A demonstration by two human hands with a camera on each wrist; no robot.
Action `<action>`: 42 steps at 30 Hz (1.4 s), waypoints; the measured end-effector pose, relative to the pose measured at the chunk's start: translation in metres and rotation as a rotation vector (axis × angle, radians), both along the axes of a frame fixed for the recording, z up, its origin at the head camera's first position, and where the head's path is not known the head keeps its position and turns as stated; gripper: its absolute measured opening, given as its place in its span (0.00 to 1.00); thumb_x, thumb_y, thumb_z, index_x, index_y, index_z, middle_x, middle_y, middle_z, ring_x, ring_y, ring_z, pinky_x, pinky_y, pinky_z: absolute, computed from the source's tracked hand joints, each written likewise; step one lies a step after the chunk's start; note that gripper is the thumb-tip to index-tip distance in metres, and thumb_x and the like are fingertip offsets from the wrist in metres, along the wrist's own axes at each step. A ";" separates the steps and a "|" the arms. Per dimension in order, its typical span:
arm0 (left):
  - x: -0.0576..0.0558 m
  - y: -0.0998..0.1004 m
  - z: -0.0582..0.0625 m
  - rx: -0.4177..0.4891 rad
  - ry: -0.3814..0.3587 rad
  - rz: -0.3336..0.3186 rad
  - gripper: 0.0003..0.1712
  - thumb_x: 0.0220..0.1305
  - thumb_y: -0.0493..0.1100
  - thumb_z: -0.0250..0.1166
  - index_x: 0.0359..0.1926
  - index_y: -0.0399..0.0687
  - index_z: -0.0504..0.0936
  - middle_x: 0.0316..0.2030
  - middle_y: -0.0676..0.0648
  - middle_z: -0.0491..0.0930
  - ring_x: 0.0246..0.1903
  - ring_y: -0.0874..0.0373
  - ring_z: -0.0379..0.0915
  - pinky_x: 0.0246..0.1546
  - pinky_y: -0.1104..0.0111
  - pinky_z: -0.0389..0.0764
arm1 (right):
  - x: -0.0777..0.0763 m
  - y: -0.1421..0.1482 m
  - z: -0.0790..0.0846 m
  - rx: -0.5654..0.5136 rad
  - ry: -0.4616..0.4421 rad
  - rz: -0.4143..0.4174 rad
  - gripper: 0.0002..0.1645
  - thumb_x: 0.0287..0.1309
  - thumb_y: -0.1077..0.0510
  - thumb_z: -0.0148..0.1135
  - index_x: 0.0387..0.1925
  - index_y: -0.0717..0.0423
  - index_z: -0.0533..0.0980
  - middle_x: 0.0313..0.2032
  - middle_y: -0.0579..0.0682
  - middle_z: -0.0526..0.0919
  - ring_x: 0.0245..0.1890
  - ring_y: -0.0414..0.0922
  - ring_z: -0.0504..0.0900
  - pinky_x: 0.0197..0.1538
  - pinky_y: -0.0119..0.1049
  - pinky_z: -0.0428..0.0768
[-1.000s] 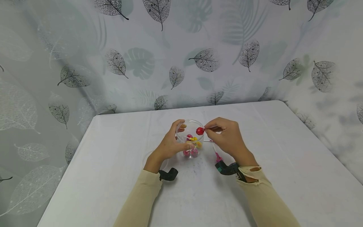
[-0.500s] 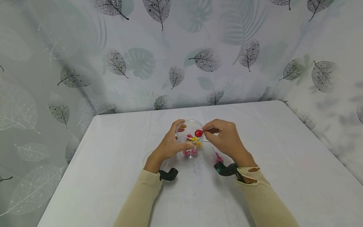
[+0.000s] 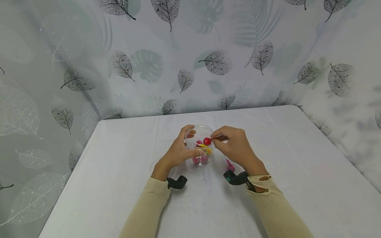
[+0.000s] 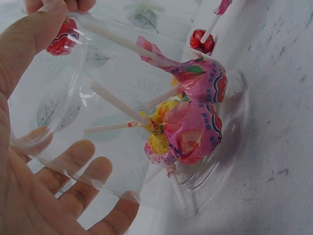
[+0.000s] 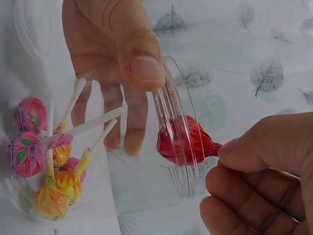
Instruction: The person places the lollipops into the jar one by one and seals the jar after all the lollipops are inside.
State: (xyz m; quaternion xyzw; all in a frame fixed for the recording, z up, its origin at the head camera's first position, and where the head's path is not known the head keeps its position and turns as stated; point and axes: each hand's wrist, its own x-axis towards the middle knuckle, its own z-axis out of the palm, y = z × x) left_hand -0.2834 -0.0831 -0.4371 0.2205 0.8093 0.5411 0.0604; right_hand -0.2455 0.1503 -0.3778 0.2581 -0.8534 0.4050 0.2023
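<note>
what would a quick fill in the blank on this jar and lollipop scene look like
1. The right grip pinches a lollipop whose wrapper is ____.
2. The jar is held by the ____.
3. In the head view, the loose lollipop lying on the table is ____.

Missing words: red; left grip; pink.

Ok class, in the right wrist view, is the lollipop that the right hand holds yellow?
No, the lollipop pinched by the right hand is plainly red.

Jar (image 4: pixel 117 63) looks glossy plastic, wrappers (image 4: pixel 193 132) shiny (v. crinkled), tablecloth (image 3: pixel 89 198) matt w/ fine weave.
</note>
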 end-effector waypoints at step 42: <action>-0.001 -0.001 0.001 -0.014 -0.011 -0.012 0.59 0.56 0.52 0.79 0.80 0.59 0.52 0.74 0.42 0.65 0.73 0.47 0.61 0.69 0.41 0.65 | -0.014 0.055 -0.006 0.316 -0.516 -0.187 0.17 0.65 0.59 0.65 0.54 0.58 0.83 0.42 0.56 0.87 0.41 0.53 0.83 0.39 0.43 0.82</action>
